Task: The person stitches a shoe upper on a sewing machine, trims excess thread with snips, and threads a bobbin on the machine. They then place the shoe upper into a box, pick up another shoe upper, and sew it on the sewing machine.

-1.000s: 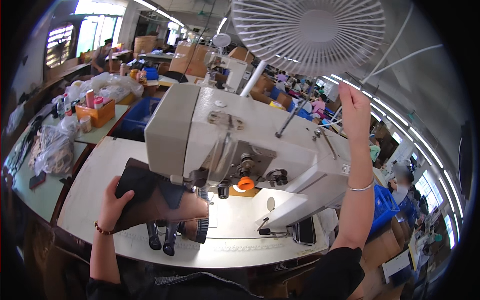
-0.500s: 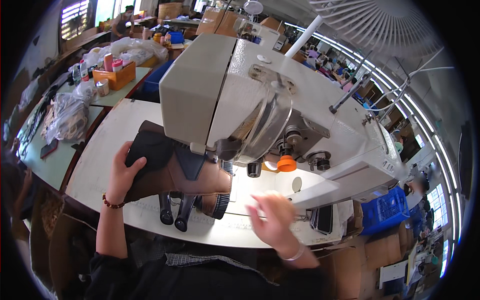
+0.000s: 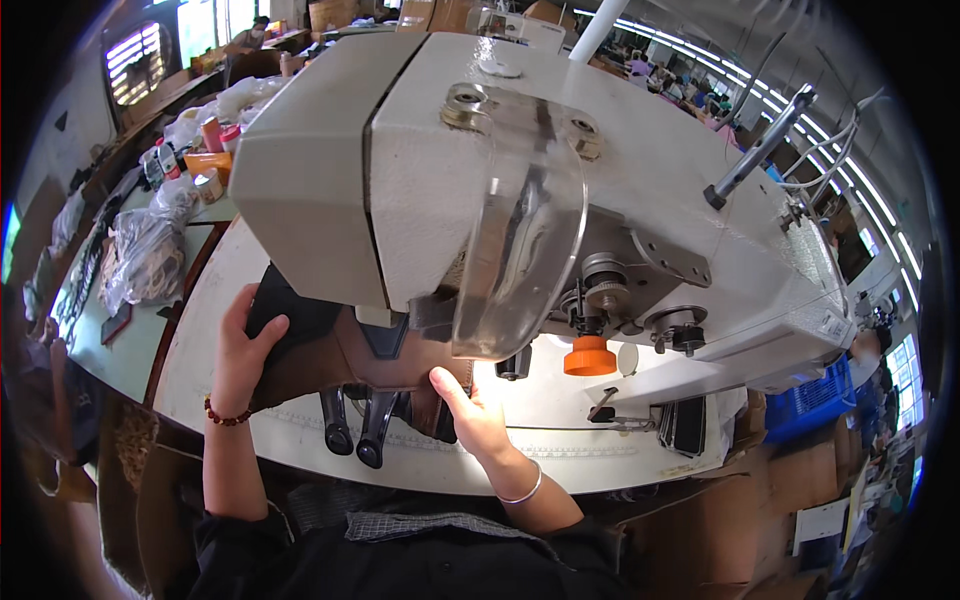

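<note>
A brown leather workpiece with black panels lies under the head of a white sewing machine; I cannot tell what it is part of. My left hand, a beaded bracelet at its wrist, grips the black left end, thumb on top. At the brown right end, my right hand holds the edge, thumb on the leather and most fingers hidden. The needle area is hidden behind the machine head and its clear guard. Two black lever-like parts stick out below the workpiece.
An orange knob sits right of the guard. A ruler strip runs along the white table's front. Dark flat pieces and a blue crate are at the right. Plastic bags lie on the left-hand table.
My right hand, blurred and apart from the workpiece before, has come left and taken hold of its right edge. My left hand keeps its grip. The view has shifted closer to the machine.
</note>
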The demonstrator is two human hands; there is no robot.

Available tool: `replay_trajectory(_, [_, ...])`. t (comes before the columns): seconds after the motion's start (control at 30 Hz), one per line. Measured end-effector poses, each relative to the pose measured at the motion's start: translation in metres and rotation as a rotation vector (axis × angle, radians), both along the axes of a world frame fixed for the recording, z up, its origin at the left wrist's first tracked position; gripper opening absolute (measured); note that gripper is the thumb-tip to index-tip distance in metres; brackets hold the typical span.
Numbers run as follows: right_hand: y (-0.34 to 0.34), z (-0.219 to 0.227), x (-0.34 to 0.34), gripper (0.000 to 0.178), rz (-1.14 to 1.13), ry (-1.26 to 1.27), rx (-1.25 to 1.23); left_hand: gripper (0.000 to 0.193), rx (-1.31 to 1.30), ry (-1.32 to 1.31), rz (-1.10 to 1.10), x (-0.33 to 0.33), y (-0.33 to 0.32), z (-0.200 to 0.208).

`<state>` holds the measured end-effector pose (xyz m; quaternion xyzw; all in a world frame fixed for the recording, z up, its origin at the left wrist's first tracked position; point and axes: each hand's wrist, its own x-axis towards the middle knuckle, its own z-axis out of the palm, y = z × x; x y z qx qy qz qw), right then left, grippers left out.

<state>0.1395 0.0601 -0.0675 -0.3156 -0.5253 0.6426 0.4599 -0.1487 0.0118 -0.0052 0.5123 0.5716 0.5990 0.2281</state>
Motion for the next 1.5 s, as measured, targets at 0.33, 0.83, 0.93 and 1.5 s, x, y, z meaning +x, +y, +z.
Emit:
replay_trajectory(0.33, [0.001, -0.012, -0.001, 0.019, -0.037, -0.078, 0.053, 0.037, -0.059, 0.015, -0.036, -0.006, 0.003, 0.004])
replay_trajectory(0.83, [-0.002, -0.017, -0.003, 0.02, -0.08, -0.137, 0.099, 0.043, -0.057, 0.068, -0.019, -0.013, 0.012, 0.007])
replay_trajectory(0.93, [-0.003, -0.017, -0.005, 0.021, -0.056, -0.035, 0.153, 0.044, -0.044, 0.117, -0.009, -0.015, 0.014, 0.008])
replay_trajectory(1.5, [-0.006, 0.025, 0.049, 0.023, -0.639, -0.603, 1.292, 0.042, -0.07, 0.187, -0.073, -0.019, 0.023, 0.023])
